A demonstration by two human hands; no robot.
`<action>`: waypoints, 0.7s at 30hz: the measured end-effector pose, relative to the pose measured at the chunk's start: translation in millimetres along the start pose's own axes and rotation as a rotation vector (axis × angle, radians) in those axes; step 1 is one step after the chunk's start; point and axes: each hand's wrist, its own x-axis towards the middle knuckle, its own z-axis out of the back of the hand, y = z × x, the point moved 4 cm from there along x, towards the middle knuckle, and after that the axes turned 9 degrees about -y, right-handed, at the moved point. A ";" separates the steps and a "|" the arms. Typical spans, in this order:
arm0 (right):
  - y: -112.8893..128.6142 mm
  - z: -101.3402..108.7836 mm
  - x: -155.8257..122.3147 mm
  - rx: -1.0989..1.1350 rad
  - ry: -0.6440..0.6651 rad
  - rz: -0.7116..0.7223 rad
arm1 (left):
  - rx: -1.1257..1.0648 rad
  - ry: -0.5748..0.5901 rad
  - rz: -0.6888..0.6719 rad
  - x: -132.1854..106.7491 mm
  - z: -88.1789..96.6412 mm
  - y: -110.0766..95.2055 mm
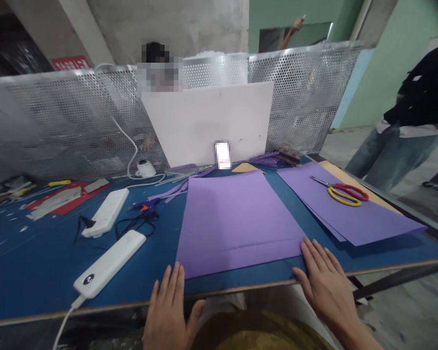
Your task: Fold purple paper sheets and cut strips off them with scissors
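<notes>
A large purple paper sheet [233, 218] lies flat on the blue table [32, 262] in front of me. My left hand [168, 306] rests flat at the table's near edge, fingers stretched out, fingertips touching the sheet's near left corner. My right hand [323, 279] lies flat with fingers spread at the sheet's near right corner. Neither hand holds anything.
More purple sheets [350, 209] lie to the right with red and yellow scissors [345, 193] on them. A white power bank [109, 262], a power strip [105, 212], cables and a glue gun [144, 206] sit left. A phone [222, 154] leans on a white board [211, 121]. A person [409, 116] stands right.
</notes>
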 end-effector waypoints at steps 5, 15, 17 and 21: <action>58.1 -4.6 12.9 0.211 0.063 0.130 | -0.113 0.006 -0.174 24.4 -9.6 -58.5; 88.8 5.5 23.5 0.407 0.107 0.249 | -0.241 0.020 -0.295 41.3 -18.2 -100.1; 66.6 2.5 19.0 0.351 0.115 0.191 | -0.214 0.012 -0.266 37.3 -15.6 -88.9; 20.8 -2.1 9.0 0.230 0.096 0.111 | -0.160 0.020 -0.195 24.5 -9.8 -58.7</action>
